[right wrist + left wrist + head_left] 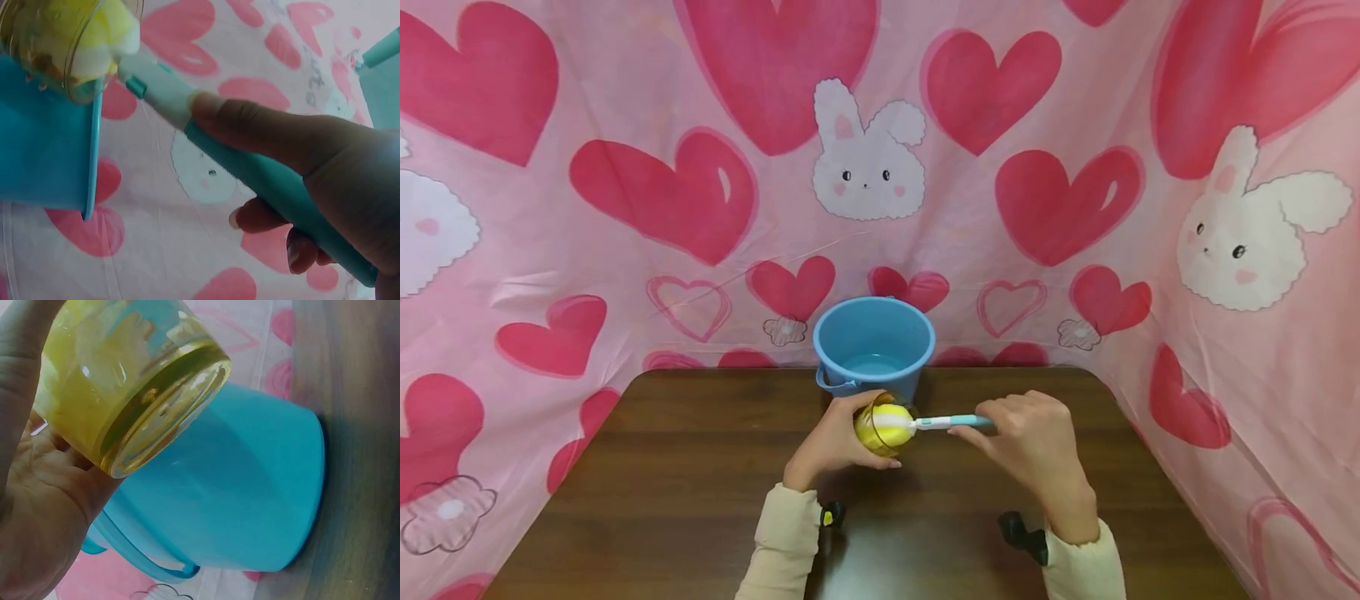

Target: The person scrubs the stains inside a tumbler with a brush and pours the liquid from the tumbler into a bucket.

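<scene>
My left hand (831, 446) grips an amber-tinted clear glass (165, 415), tilted on its side with its mouth toward the right. The yellow and white sponge head (886, 427) of a cup brush sits inside it. My right hand (1033, 437) holds the brush by its white and teal handle (269, 181), thumb along the top and fingers curled beneath. Glass and brush are held above the table, in front of a light blue bucket (874, 329). In the left wrist view the glass's thick base overlaps the bucket's wall.
The bucket stands at the back of the dark wooden table (700, 483), its handle (835, 385) hanging at the front left. A pink cloth (970, 233) with hearts and rabbits hangs behind and at both sides. Black wrist devices (1024, 537) show by both cream sleeves (786, 533).
</scene>
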A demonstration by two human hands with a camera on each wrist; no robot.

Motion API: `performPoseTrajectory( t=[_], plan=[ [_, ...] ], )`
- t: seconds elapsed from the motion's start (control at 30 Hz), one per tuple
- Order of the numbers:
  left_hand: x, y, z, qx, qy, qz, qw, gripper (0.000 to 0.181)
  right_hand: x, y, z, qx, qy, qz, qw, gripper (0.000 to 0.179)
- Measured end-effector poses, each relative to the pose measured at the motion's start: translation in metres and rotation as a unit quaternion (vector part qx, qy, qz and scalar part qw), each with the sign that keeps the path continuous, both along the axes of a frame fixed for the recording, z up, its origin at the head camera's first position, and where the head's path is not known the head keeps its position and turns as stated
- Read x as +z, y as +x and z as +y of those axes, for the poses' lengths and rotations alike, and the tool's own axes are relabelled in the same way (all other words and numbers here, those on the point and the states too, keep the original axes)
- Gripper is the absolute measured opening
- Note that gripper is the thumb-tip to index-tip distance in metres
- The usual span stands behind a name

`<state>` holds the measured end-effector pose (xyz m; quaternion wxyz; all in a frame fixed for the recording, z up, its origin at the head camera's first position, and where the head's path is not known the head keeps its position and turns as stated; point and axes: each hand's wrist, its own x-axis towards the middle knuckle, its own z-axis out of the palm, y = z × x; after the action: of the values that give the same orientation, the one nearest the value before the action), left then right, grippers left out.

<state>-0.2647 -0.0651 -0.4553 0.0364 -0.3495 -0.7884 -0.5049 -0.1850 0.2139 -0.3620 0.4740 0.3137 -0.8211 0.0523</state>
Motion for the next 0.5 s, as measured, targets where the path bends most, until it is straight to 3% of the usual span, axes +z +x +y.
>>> performPoseTrajectory(
  t=[0.23,0.37,0.5],
  plan=[
    [0.001,0.001,-0.005,0.000,0.019,-0.029,0.9994,0.077,0.002,0.003,0.003,-0.001,-0.011,0.003,0.9999,0.072],
    [0.003,0.003,-0.004,-0.015,0.029,-0.031,0.9990,0.079,0.006,0.004,0.021,-0.009,-0.043,-0.015,0.9989,0.069],
    [0.004,0.003,-0.006,-0.007,0.030,-0.020,0.9993,0.085,0.009,0.007,0.033,-0.028,-0.084,-0.032,0.9956,0.070]
  ],
)
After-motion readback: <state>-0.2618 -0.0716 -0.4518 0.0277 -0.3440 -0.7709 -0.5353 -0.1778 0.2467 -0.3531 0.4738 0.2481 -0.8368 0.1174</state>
